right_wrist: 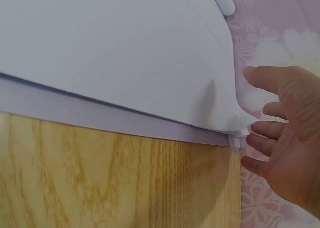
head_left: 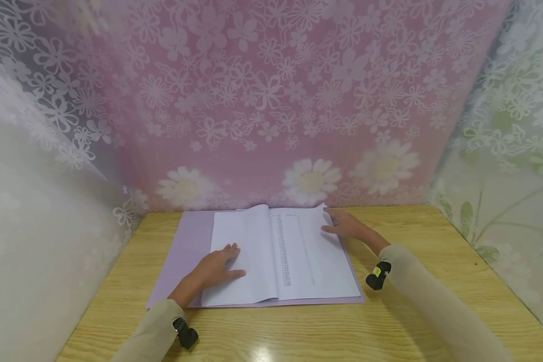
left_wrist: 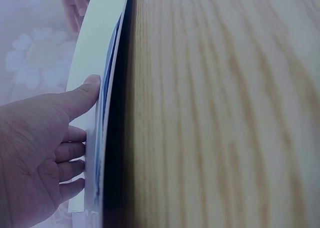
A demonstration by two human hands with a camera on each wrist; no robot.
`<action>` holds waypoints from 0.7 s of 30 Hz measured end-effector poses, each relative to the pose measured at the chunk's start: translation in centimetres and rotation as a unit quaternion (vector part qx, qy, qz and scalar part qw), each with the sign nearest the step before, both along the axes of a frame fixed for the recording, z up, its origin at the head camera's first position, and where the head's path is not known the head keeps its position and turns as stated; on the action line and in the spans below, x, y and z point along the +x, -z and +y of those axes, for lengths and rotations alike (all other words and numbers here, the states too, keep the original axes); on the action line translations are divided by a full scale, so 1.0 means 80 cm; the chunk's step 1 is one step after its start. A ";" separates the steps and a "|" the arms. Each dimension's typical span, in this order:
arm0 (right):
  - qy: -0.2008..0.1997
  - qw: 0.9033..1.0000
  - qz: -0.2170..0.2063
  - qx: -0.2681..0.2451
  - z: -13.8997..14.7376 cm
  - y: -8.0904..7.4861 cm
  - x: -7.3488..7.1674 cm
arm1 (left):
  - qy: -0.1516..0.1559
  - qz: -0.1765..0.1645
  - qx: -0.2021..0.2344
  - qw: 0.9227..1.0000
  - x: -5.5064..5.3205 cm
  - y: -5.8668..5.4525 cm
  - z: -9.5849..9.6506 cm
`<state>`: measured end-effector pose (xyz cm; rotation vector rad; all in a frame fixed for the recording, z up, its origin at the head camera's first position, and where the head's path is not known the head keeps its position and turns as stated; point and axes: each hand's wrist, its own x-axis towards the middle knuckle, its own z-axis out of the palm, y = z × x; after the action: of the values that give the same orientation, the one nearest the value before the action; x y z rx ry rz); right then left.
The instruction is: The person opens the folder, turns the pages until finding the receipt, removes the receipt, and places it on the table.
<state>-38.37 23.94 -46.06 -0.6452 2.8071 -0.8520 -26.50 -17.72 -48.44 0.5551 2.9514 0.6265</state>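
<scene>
A stack of white pages point(head_left: 296, 251) lies open on a pale purple folder point(head_left: 181, 251). The right-hand page carries a narrow column of small print and a dotted line. My left hand point(head_left: 215, 266) rests on the left-hand page point(head_left: 242, 231), fingers extended and thumb apart, as the left wrist view also shows. At the top right corner of the stack is my right hand point(head_left: 346, 224). In the right wrist view, that hand point(right_wrist: 287, 130) has its fingers spread, one fingertip right at the upturned page corner point(right_wrist: 242, 120), the thumb away from it.
The folder lies on a wood-grain table point(head_left: 276, 332), its back edge near a pink flowered curtain point(head_left: 253, 125). Pale flowered sheets hang at the left point(head_left: 40, 226) and right point(head_left: 511, 151). Black cameras are strapped on both sleeves.
</scene>
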 end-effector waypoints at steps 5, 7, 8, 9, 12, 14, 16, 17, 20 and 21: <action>0.002 0.998 0.007 -0.056 0.000 -0.002 0.005 | -0.003 -0.003 -0.005 1.000 0.000 0.000 0.000; -0.006 0.996 0.015 -0.082 0.000 -0.002 0.006 | -0.005 -0.004 -0.004 1.000 0.000 -0.001 0.000; -0.011 0.995 0.016 -0.097 0.000 -0.003 0.007 | -0.005 -0.004 -0.002 1.000 0.001 -0.001 0.001; -0.014 0.994 0.018 -0.106 0.000 -0.003 0.007 | -0.004 -0.004 -0.001 1.000 0.002 -0.002 0.001; -0.007 0.992 0.023 -0.120 0.001 -0.006 0.009 | -0.004 -0.009 0.002 1.000 0.003 -0.004 0.003; -0.002 0.992 0.023 -0.122 0.003 -0.010 0.011 | -0.005 -0.011 0.001 1.000 0.003 -0.004 0.003; -0.001 0.992 0.019 -0.125 0.005 -0.013 0.014 | -0.005 -0.010 -0.001 1.000 0.003 -0.004 0.003; -0.006 0.991 0.011 -0.132 0.006 -0.015 0.016 | -0.006 -0.010 -0.002 1.000 0.003 -0.004 0.003; -0.031 0.985 -0.026 -0.168 0.010 -0.021 0.023 | -0.006 -0.010 0.001 1.000 0.002 -0.004 0.002; -0.042 0.982 -0.041 -0.181 0.011 -0.022 0.026 | -0.007 -0.010 0.003 1.000 0.002 -0.004 0.002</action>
<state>-36.28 24.83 -44.27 -0.7505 2.5497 -1.3542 -26.32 -17.59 -48.12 0.5264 2.9372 0.6388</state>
